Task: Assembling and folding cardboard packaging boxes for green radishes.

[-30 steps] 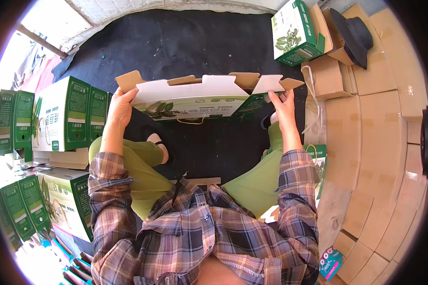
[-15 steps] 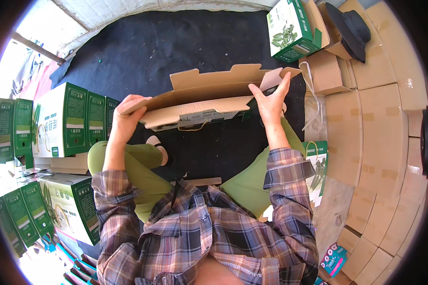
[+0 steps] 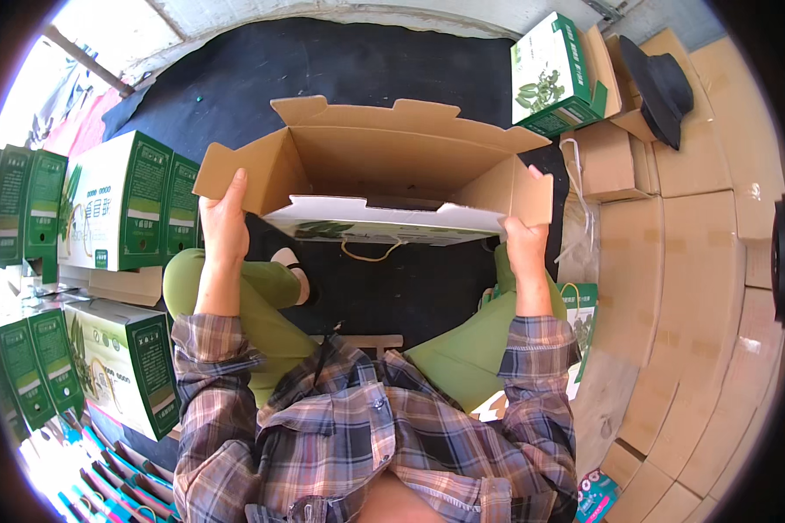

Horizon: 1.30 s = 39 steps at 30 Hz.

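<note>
Working from the left, stacks of made-up green boxes (image 3: pixel 118 205) are seen at the person's side, and more of them (image 3: pixel 118 370) lie lower down by the knee. The left hand (image 3: pixel 222 222) is closed on the left end flap of the carton (image 3: pixel 384 170), thumb on the outer face and fingers curled behind the edge. The carton is held up in the air over a black mat (image 3: pixel 235 70), in front of the lap and between both hands, its mouth turned toward the person so that the bare brown inside is shown; the printed white and green side panel hangs along the lower edge, with a cord handle (image 3: pixel 371 253) looping under it. The right hand (image 3: pixel 525 240) is closed on the right end flap in the same way. Squaring the tube is judged to be the step in hand, and it is best done with both ends pushed evenly inward so that the walls stand at right angles before any flap is folded. The flaps should be held near their creases, not their tips, so that the board is not bent. The cord should be kept outside the folds. Further right, another green box (image 3: pixel 549 74), a dark hat (image 3: pixel 663 83) and plain brown cartons (image 3: pixel 672 261) are stacked.
</note>
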Available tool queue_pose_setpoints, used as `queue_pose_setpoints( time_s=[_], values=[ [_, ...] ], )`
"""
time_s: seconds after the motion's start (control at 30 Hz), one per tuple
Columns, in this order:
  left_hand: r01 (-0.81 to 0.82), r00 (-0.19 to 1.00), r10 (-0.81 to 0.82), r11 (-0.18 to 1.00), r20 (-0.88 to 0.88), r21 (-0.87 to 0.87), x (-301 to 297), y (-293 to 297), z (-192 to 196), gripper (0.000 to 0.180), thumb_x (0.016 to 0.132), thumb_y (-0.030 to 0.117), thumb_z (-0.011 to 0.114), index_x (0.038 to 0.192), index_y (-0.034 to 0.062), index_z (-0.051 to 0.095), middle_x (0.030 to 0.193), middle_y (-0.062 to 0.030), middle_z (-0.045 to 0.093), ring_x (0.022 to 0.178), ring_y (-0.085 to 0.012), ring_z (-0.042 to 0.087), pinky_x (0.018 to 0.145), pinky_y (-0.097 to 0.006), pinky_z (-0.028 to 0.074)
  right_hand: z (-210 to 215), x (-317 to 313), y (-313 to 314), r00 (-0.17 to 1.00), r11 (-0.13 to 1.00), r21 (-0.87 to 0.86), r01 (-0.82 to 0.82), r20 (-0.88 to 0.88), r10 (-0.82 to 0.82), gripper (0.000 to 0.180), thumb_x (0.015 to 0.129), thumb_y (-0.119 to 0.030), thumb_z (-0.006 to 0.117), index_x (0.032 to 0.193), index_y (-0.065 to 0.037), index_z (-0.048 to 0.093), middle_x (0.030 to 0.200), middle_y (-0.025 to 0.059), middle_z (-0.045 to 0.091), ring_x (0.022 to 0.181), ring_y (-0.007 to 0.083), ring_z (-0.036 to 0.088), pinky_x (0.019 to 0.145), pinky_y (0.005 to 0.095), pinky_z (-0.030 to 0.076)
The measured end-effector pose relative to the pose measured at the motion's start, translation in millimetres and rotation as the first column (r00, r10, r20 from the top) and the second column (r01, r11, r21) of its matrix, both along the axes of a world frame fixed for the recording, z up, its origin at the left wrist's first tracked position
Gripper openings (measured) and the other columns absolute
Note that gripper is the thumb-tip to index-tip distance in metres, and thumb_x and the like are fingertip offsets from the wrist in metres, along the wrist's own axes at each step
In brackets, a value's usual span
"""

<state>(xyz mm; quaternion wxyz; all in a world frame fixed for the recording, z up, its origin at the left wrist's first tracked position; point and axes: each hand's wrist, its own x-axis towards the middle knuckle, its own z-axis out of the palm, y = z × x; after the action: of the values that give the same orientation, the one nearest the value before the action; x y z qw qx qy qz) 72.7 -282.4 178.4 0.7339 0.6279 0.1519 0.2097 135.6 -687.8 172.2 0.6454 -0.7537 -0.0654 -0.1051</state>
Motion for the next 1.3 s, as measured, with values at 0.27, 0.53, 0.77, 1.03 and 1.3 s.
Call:
queue_pose_setpoints(
  time_s=[0.27,0.53,0.77,1.03,1.3],
  values=[
    [-0.098,0.992,0.112,0.977,-0.066,0.191,6.1,18.0,9.0,0.04,0.094,0.014,0.058,0.133,0.0065,0.049,0.115,-0.007,0.059,0.096,-0.0112,0.059,0.071,-0.025,0.052,-5.8,-7.1,-2.2,0.965,0.979,0.186,-0.081,-0.23,0.124,0.068,0.066,0.008,0.045,0.133,-0.006,0.042,0.124,0.0063,0.049,0.117,0.0173,0.05,0.1,0.0293,0.038],
    [0.016,0.939,0.343,-0.06,0.005,0.998,24.8,-4.6,33.4,0.069,0.075,-0.003,0.061,0.139,0.0179,0.044,0.135,-0.0088,0.048,0.123,-0.0293,0.047,0.104,-0.046,0.037,-11.8,-10.6,-14.6,0.967,0.983,0.163,-0.078,-0.229,0.115,0.067,0.067,0.007,0.046,0.133,-0.004,0.042,0.125,0.0069,0.048,0.116,0.0169,0.049,0.099,0.0295,0.039],
    [0.141,0.978,-0.169,0.109,-0.122,0.984,32.4,-22.5,32.3,0.052,0.071,0.014,0.075,0.121,0.0143,0.061,0.121,-0.0046,0.056,0.124,-0.027,0.047,0.111,-0.053,0.026,-5.8,-13.6,-12.6,0.952,0.976,0.209,-0.068,-0.278,0.126,0.066,0.067,0.006,0.047,0.132,-0.003,0.04,0.13,0.0071,0.044,0.123,0.0187,0.044,0.106,0.0317,0.033],
    [0.461,0.87,-0.171,-0.049,-0.462,0.886,23.4,-22.1,25.3,0.048,0.06,0.027,0.082,0.105,0.0152,0.07,0.101,-0.0026,0.061,0.114,-0.0247,0.054,0.114,-0.055,0.02,-12.0,-13.8,-16.6,0.971,0.971,0.227,-0.08,-0.204,0.127,0.066,0.07,0.003,0.05,0.135,-0.001,0.038,0.133,0.0085,0.043,0.127,0.0198,0.041,0.107,0.032,0.032],
    [0.485,0.86,-0.173,-0.015,-0.48,0.874,18.2,-24.4,34.6,0.059,0.056,0.039,0.083,0.109,0.0151,0.069,0.104,-0.0034,0.061,0.115,-0.0247,0.053,0.113,-0.058,0.017,9.8,-18.5,-12.2,0.856,0.852,0.307,-0.424,-0.172,0.488,0.08,0.083,-0.034,0.071,0.145,-0.004,0.031,0.148,0.0127,0.035,0.137,0.0244,0.033,0.111,0.036,0.026]
  ],
)
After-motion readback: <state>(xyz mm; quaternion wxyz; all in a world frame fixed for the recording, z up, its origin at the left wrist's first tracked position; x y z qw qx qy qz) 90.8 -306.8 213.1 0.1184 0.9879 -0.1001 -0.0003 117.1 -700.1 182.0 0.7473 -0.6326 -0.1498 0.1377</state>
